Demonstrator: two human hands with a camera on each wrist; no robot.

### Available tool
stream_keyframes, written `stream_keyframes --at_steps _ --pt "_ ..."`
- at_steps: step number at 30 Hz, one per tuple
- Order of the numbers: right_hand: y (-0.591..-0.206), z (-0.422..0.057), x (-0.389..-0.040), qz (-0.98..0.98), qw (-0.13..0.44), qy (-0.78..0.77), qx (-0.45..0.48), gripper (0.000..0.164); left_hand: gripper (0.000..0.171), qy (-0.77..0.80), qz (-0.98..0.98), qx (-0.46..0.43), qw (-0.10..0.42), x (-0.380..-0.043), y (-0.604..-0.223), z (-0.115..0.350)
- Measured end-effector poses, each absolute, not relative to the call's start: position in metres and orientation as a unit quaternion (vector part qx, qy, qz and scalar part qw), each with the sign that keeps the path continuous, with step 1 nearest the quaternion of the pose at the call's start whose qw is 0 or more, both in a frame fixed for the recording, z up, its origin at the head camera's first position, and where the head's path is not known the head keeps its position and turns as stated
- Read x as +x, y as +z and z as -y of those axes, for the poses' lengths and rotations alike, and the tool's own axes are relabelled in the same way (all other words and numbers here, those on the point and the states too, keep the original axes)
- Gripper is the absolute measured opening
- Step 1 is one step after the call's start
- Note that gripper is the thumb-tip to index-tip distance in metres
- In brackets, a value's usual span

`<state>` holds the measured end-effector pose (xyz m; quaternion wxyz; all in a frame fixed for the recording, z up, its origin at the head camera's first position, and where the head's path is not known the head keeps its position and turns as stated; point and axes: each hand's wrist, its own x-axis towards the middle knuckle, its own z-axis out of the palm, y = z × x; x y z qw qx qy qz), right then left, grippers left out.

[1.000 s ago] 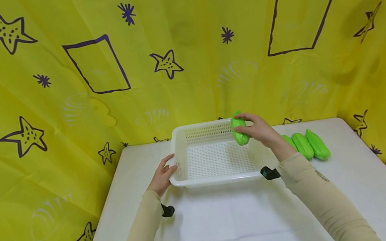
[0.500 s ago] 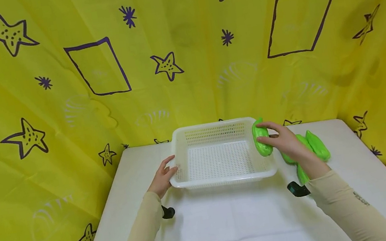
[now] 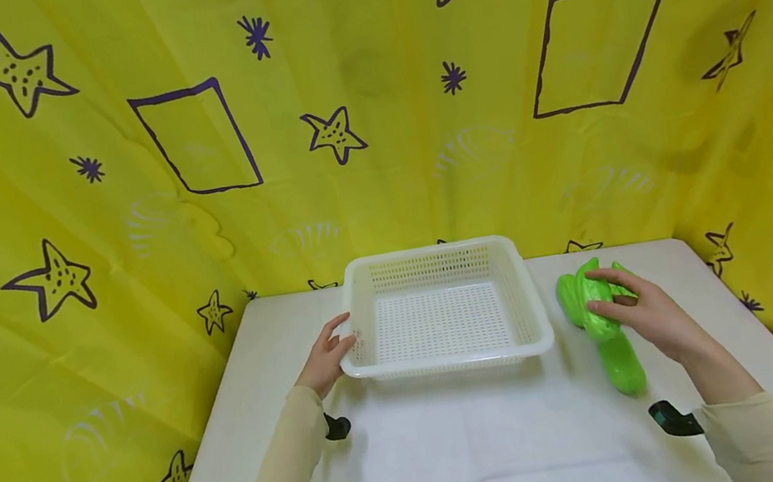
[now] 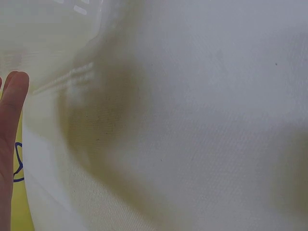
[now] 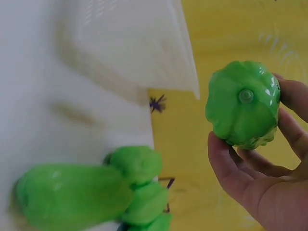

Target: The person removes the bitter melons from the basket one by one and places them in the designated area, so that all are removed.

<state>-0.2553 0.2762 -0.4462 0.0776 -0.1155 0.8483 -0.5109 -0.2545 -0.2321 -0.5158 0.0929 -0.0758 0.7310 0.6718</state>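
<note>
In the head view my right hand (image 3: 660, 316) pinches a bright green, bumpy bitter melon (image 3: 598, 313) between thumb and fingers, to the right of the white basket (image 3: 451, 361). The right wrist view shows its round knobbed end (image 5: 243, 103), apart from the others. Below and behind lie more green ones: one lengthwise nearer me (image 3: 622, 364), others side by side at the back (image 3: 569, 300), partly hidden by the hand. My left hand (image 3: 325, 358) touches the basket's left rim with fairly straight fingers; the left wrist view shows a straight finger (image 4: 14, 91) against it.
The basket, with perforated floor and walls, sits at the back of the white table (image 3: 465, 448). A yellow patterned curtain (image 3: 393, 189) stands close behind it and along both sides. A black wrist-camera mount (image 3: 675, 418) sticks out beneath the right sleeve.
My right hand has moved right with the bitter melon, from over the basket's right end to above the other green ones. The left hand and the basket have stayed put.
</note>
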Motion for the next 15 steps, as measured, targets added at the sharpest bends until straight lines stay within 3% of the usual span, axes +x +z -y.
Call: stream_keyframes --at_steps 15 --pt "-0.491 -0.347 -0.236 -0.883 0.095 -0.450 -0.095 0.065 0.052 0.682 -0.722 -0.069 0.092 -0.257 -0.520 0.232"
